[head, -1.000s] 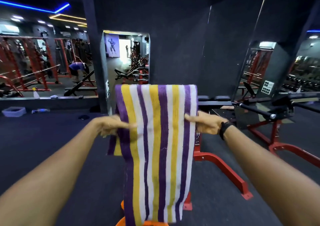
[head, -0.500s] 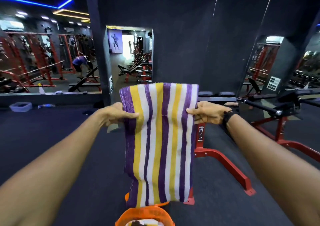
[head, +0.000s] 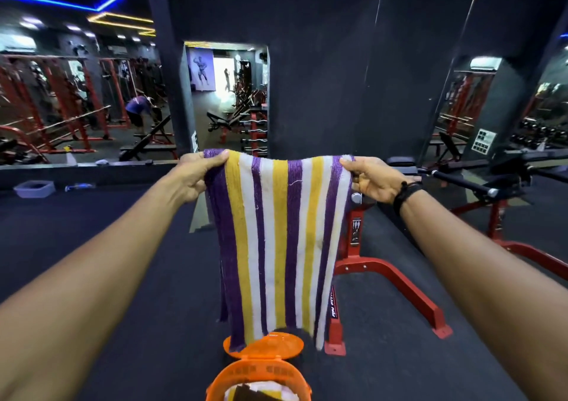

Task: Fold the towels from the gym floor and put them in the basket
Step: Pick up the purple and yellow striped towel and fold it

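My left hand (head: 196,174) and right hand (head: 373,179) each keep a pinching grip on a top corner of the striped towel (head: 276,247), which hangs above the orange basket (head: 261,370).

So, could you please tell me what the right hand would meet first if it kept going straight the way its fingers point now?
The right hand points leftward along the top edge of the striped towel it grips, toward the left hand holding the other corner. Likely the bunching towel first, then that hand; depth is unclear.
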### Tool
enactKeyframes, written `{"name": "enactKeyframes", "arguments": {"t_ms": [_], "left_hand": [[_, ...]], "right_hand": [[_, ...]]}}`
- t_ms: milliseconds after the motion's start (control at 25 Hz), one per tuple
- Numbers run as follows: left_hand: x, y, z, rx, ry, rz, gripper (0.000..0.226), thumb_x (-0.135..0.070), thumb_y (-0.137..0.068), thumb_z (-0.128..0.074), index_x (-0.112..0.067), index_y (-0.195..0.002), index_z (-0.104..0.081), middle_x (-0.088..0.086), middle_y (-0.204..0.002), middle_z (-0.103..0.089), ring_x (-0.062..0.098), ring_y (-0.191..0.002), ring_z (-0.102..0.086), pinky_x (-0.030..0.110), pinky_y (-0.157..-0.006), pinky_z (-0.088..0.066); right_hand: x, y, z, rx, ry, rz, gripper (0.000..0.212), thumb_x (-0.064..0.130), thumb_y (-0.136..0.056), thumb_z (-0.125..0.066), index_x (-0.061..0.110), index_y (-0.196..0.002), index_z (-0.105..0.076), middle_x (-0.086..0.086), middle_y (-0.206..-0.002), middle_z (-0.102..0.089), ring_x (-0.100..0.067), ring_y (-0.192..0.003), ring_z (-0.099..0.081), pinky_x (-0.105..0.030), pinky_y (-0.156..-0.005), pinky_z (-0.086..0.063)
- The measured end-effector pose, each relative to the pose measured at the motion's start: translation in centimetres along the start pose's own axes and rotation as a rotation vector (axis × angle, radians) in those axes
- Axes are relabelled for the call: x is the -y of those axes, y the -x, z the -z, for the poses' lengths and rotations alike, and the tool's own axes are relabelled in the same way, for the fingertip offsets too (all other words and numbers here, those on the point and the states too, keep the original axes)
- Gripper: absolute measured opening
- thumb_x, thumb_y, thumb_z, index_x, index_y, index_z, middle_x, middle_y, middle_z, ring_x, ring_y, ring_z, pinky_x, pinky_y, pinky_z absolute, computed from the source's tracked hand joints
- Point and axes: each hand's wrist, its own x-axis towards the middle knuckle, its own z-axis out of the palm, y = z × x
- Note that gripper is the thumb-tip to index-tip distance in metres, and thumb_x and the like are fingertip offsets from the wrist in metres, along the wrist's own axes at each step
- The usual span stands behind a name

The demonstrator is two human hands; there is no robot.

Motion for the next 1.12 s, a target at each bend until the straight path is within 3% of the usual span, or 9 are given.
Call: {"name": "enactKeyframes", "arguments": {"t_ms": [120, 280, 520, 680, 800, 920, 1000, 1080, 1120], "left_hand": [[-0.9, -0.1, 0.2, -0.024, 0.0, -0.065, 0.005, -0.013, -0.088, -0.065, -0.017, -0.087, -0.067, -0.003, -0.069, -0.072, 0.005, -0.058, -0.067, 0.02, -0.058, -0.057], [-1.6, 0.6, 0.0, 0.085, -0.137, -0.133, 0.019, -0.006, -0.084, -0.068, -0.021, -0.094, -0.065, -0.008, -0.072, -0.073, 0.004, -0.062, -0.068, 0.019, -0.054, -0.055], [-1.8, 0.2, 0.0, -0.035, -0.094, -0.21, 0.015, 0.0, -0.083, -0.067, -0.013, -0.091, -0.067, 0.005, -0.087, -0.07, 0.009, -0.067, -0.069, 0.019, -0.055, -0.055], [-1.4, 0.1, 0.5, -0.07, -0.135, -0.226, 0.038, 0.004, -0.074, -0.075, -0.012, -0.102, -0.055, 0.01, -0.09, -0.069, 0.014, -0.071, -0.067, 0.023, -0.054, -0.053], [-0.8, -0.1, 1.3, -0.153, -0.519, -0.356, 0.036, -0.008, -0.068, -0.083, -0.014, -0.101, -0.068, 0.006, -0.083, -0.071, 0.013, -0.071, -0.066, 0.026, -0.058, -0.053], [-0.3, 0.0, 1.7, -0.287, -1.08, -0.498, 0.021, -0.031, -0.068, -0.085, -0.022, -0.083, -0.075, 0.003, -0.078, -0.068, 0.018, -0.073, -0.06, 0.027, -0.057, -0.042], [0.3, -0.1, 1.8, -0.162, -1.2, -0.45, 0.018, -0.03, -0.071, -0.083, -0.019, -0.081, -0.074, 0.003, -0.076, -0.065, 0.016, -0.07, -0.056, 0.026, -0.052, -0.036], [0.3, 0.3, 2.0, 0.147, -1.213, -0.255, 0.013, -0.021, -0.075, -0.08, -0.013, -0.081, -0.072, 0.0, -0.069, -0.063, 0.006, -0.061, -0.056, 0.018, -0.048, -0.036], [-0.3, 0.4, 2.0, 0.279, -1.179, -0.164, 0.012, -0.019, -0.076, -0.079, -0.011, -0.08, -0.071, -0.003, -0.065, -0.062, 0.002, -0.056, -0.055, 0.013, -0.047, -0.036]], "right_hand": [[0.8, 0.1, -0.2, -0.029, 0.006, 0.045, 0.01, 0.01, -0.093, -0.056, 0.01, -0.094, -0.066, 0.003, -0.078, -0.072, -0.007, -0.07, -0.065, -0.021, -0.065, -0.053], [1.4, 0.0, -0.7, -0.085, -0.022, 0.1, 0.012, 0.009, -0.094, -0.055, 0.011, -0.091, -0.066, 0.005, -0.073, -0.072, -0.006, -0.066, -0.065, -0.02, -0.063, -0.054], [1.2, -0.1, -0.5, -0.133, -0.007, 0.117, 0.008, 0.004, -0.09, -0.061, 0.012, -0.092, -0.062, -0.003, -0.085, -0.069, -0.013, -0.075, -0.064, -0.024, -0.069, -0.055], [1.0, 0.5, -0.1, -0.16, -0.053, 0.196, 0.044, -0.006, -0.078, -0.07, 0.008, -0.113, -0.049, -0.01, -0.092, -0.067, -0.015, -0.076, -0.069, -0.027, -0.07, -0.058], [0.0, 0.5, 0.4, -0.196, 0.338, 0.285, 0.032, -0.001, -0.074, -0.077, -0.002, -0.103, -0.064, -0.014, -0.082, -0.07, -0.016, -0.064, -0.067, -0.032, -0.066, -0.058], [-1.1, -0.4, 1.0, -0.284, 0.801, 0.396, 0.013, 0.014, -0.072, -0.082, 0.011, -0.075, -0.071, -0.002, -0.068, -0.065, -0.007, -0.059, -0.056, -0.013, -0.057, -0.046], [-2.2, -1.0, 1.8, -0.199, 0.893, 0.373, 0.02, 0.016, -0.073, -0.081, 0.02, -0.064, -0.064, 0.002, -0.067, -0.064, -0.007, -0.063, -0.055, -0.018, -0.061, -0.046], [-2.8, -0.6, 2.2, -0.007, 0.918, 0.248, 0.022, 0.012, -0.078, -0.077, 0.018, -0.065, -0.06, 0.001, -0.067, -0.064, -0.007, -0.06, -0.057, -0.029, -0.062, -0.048], [-2.4, -0.3, 2.1, 0.099, 0.889, 0.167, 0.02, 0.009, -0.081, -0.074, 0.015, -0.068, -0.059, -0.001, -0.066, -0.063, -0.005, -0.057, -0.058, -0.027, -0.059, -0.051]]}}
